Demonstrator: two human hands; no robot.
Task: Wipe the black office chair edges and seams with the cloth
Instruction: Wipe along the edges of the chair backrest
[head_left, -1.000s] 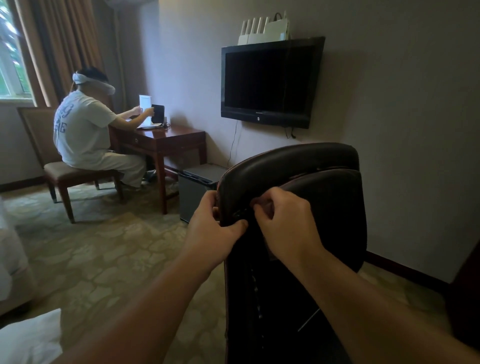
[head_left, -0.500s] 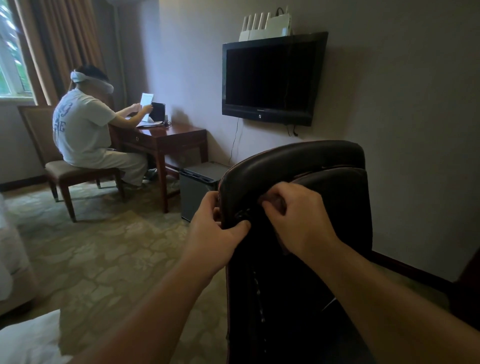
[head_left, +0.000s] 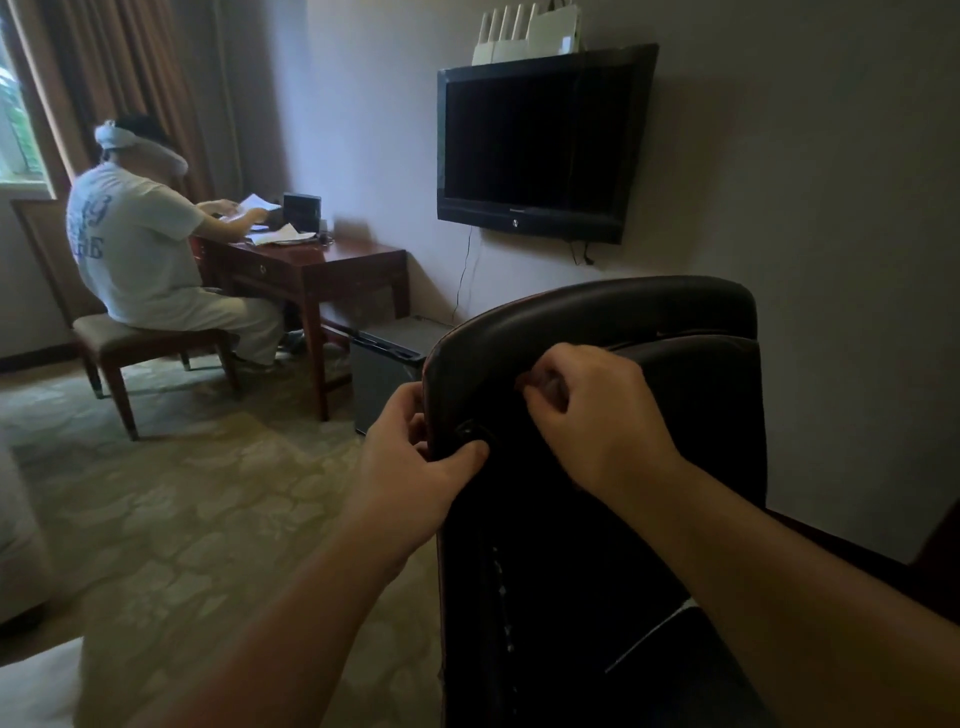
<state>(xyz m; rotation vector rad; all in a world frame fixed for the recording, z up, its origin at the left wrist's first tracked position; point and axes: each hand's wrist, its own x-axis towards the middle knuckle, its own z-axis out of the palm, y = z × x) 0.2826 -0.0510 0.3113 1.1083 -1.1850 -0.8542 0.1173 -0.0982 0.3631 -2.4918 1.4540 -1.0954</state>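
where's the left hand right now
In the head view, low centre: the left hand grips the left edge of the black office chair backrest, beside the right hand.

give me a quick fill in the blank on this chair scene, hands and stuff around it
1. The left hand grips the ____ edge of the chair back.
2. The right hand has its fingers ____ at the seam under the headrest.
3. The TV is mounted on the ____.
4. A person sits at the ____ by the window.

Missing words: left; curled; wall; desk
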